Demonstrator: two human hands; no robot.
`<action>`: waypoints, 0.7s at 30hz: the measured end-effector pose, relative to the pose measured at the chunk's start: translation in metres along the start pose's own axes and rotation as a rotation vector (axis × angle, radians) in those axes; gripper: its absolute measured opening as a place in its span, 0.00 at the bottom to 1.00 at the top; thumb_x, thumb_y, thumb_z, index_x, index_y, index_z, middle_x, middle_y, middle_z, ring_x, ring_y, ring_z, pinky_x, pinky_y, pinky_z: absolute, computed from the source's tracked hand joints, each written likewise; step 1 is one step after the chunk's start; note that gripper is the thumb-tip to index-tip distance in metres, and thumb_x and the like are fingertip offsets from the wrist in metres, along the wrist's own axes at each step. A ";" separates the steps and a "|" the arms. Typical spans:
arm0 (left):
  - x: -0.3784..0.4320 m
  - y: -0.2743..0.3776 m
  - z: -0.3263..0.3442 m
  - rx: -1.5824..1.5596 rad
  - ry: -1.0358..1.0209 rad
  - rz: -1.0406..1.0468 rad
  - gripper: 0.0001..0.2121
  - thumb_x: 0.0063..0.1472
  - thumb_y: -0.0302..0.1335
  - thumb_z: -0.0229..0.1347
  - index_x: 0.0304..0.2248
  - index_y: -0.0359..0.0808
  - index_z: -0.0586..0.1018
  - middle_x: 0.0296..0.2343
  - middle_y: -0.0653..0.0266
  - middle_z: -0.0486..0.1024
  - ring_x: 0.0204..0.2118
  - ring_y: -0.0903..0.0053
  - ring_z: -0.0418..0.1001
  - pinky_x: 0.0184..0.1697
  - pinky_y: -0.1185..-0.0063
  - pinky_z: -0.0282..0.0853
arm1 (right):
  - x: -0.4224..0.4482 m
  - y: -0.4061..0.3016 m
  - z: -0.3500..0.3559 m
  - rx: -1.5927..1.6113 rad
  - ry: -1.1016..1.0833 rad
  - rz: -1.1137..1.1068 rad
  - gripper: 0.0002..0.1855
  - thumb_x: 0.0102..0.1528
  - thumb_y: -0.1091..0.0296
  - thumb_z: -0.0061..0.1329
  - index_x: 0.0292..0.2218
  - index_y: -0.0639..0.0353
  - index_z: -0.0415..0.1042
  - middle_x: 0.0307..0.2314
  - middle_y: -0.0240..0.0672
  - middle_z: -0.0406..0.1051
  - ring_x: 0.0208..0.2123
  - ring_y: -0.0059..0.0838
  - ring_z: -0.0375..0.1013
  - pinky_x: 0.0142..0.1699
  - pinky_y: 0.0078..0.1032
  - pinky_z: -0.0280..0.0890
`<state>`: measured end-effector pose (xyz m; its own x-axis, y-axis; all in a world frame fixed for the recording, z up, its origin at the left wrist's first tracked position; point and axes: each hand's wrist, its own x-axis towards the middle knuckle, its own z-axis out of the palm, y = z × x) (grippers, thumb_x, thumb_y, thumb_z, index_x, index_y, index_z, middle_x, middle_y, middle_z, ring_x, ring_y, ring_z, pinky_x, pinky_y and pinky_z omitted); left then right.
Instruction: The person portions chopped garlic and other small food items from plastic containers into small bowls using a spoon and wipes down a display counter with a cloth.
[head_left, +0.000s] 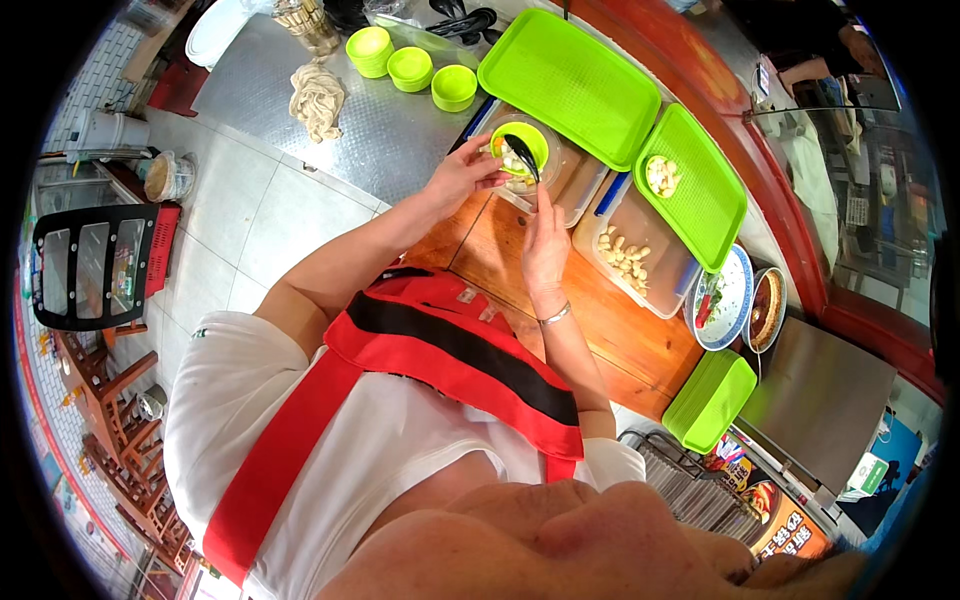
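My left hand (466, 174) grips the rim of a small green bowl (538, 139) that holds pale and orange food pieces. In my right hand (546, 238) is a black plastic spoon (523, 151), its head inside that bowl. Below the bowl is a round clear container (556, 174) with similar pieces, over a lidless-looking plastic box (587, 196). A second translucent box (664, 270), to the right, has pale round pieces (624, 259) in it. Peeled pale pieces (663, 177) lie on a green tray (701, 199) behind that box.
Another green tray (570, 82) lies at the back. Several stacked green bowls (411, 67) and a crumpled cloth (316, 101) are on the metal counter (247, 82). To the right are a patterned bowl (731, 304), a brown-filled bowl (766, 304) and stacked green trays (709, 401).
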<state>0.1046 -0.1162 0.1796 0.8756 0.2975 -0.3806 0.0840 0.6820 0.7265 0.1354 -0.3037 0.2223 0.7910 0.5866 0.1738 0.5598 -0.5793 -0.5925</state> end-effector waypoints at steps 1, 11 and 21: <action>-0.001 0.000 -0.001 -0.005 0.010 -0.002 0.28 0.60 0.22 0.52 0.57 0.35 0.55 0.40 0.60 0.70 0.37 0.74 0.75 0.40 0.80 0.72 | 0.002 0.000 -0.001 0.030 0.038 0.003 0.29 0.51 0.84 0.41 0.55 0.57 0.59 0.30 0.43 0.65 0.33 0.41 0.69 0.39 0.33 0.65; -0.012 0.016 -0.052 0.042 0.035 0.033 0.26 0.61 0.23 0.51 0.57 0.38 0.56 0.37 0.62 0.70 0.36 0.77 0.73 0.42 0.80 0.71 | 0.058 0.057 0.023 0.040 -0.044 0.091 0.21 0.51 0.80 0.44 0.48 0.65 0.65 0.36 0.55 0.70 0.36 0.51 0.71 0.41 0.37 0.66; -0.030 0.030 -0.084 0.129 0.095 0.014 0.27 0.63 0.24 0.47 0.59 0.33 0.51 0.41 0.59 0.69 0.41 0.77 0.71 0.47 0.79 0.69 | 0.084 0.101 0.098 0.102 -0.275 0.091 0.20 0.49 0.78 0.43 0.46 0.65 0.68 0.27 0.49 0.73 0.25 0.40 0.73 0.31 0.33 0.66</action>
<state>0.0413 -0.0485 0.1653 0.8284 0.3731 -0.4178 0.1373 0.5879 0.7972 0.2342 -0.2574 0.1004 0.7323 0.6743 -0.0951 0.4511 -0.5850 -0.6740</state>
